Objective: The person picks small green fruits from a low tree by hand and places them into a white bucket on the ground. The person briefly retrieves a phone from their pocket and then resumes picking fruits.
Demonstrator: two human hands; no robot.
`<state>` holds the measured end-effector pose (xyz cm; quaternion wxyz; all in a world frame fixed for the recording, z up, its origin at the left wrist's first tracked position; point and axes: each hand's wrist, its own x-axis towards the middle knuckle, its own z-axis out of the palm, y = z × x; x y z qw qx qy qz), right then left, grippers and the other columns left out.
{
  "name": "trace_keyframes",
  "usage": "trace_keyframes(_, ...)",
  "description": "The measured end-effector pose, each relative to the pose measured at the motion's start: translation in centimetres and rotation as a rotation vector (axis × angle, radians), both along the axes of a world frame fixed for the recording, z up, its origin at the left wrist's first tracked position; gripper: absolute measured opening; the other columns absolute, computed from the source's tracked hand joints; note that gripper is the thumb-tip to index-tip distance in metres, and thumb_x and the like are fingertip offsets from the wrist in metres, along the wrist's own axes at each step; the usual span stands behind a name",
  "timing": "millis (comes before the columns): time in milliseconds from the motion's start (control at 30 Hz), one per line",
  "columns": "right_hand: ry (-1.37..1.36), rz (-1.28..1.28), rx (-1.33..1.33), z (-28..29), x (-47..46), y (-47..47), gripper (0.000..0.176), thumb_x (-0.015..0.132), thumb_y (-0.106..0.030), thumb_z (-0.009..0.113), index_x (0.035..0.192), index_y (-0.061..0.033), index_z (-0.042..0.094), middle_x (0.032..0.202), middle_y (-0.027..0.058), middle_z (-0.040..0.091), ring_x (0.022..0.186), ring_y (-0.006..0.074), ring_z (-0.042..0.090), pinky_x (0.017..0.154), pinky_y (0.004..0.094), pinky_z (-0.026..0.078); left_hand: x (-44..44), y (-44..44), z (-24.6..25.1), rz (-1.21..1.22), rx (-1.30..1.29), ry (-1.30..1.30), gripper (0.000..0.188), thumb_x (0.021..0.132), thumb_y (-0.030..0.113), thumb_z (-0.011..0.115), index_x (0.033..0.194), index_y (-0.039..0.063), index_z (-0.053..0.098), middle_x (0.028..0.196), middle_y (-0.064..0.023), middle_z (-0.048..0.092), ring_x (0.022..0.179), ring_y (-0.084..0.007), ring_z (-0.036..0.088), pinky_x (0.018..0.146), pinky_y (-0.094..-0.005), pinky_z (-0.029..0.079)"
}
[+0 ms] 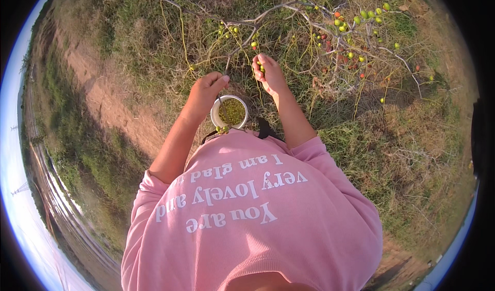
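Note:
My left hand (pixel 207 94) grips a thin grey-brown branch (pixel 241 45) between thumb and fingers. Below that hand the stem runs on across the mouth of a white bucket (pixel 213 117). Small yellow-green fruits (pixel 234 111) lie inside the bucket, which is close in front of my body. A few green fruits (pixel 222 129) hang at the stem's lower end, against my pink shirt (pixel 247 198). To the right, my right hand (pixel 272 74) has its fingers curled around a few green fruits (pixel 262 67). Just above its fingertips hangs a yellow-green and red fruit (pixel 254 44).
Bare branches (pixel 338 36) with green, orange and dark red fruits spread across the upper right. Thin yellowish twigs (pixel 183 39) hang at the upper left. Dry and green grass (pixel 359 148) covers the ground, with a bare soil strip (pixel 104 101) on the left.

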<state>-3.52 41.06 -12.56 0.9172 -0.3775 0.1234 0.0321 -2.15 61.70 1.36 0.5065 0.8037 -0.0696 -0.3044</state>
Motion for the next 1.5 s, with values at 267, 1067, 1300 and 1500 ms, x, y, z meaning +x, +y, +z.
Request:
trace_keyframes(267,0.033,-0.004,0.275,-1.3,-2.3,0.9,0.023,0.094,-0.022,0.05,0.105,-0.0025,0.057,0.088,0.0085,0.06,0.058,0.0082,0.047,0.042,0.0187,0.035,0.2,-0.6,0.1,-0.016,-0.005,-0.044,0.027,0.092,0.029,0.055,0.079,0.006,0.057,0.069,0.0057,0.043,0.067,-0.0057,0.035,0.063,-0.023,0.031)
trace_keyframes(1067,0.061,-0.348,0.198,0.7,6.8,2.8,0.025,0.093,-0.024,0.057,0.111,-0.0064,0.06,0.071,-0.0013,0.048,0.054,0.0071,0.04,0.044,0.0205,0.031,0.0,0.2,-0.4,0.019,-0.023,0.002,0.023,0.093,0.026,0.055,0.082,0.005,0.057,0.07,0.0062,0.045,0.066,-0.0049,0.036,0.062,-0.0222,0.032)
trace_keyframes(1300,0.058,-0.283,0.156,0.7,6.1,2.0,0.026,0.093,-0.021,0.056,0.11,-0.0013,0.059,0.071,0.0006,0.049,0.053,0.0074,0.04,0.043,0.0205,0.031,-0.2,0.2,-0.7,0.036,-0.043,-0.003,0.024,0.093,0.026,0.055,0.081,0.005,0.057,0.071,0.0057,0.046,0.068,-0.0054,0.037,0.064,-0.0225,0.032)
trace_keyframes(1500,0.082,-0.202,0.154,0.9,4.7,1.2,0.026,0.092,-0.02,0.059,0.108,-0.0005,0.059,0.072,0.0008,0.051,0.053,0.0069,0.041,0.044,0.0198,0.032,-0.5,0.4,-1.0,0.039,-0.069,0.027,0.024,0.093,0.026,0.054,0.081,0.005,0.057,0.071,0.0055,0.046,0.068,-0.0053,0.037,0.064,-0.0228,0.032)
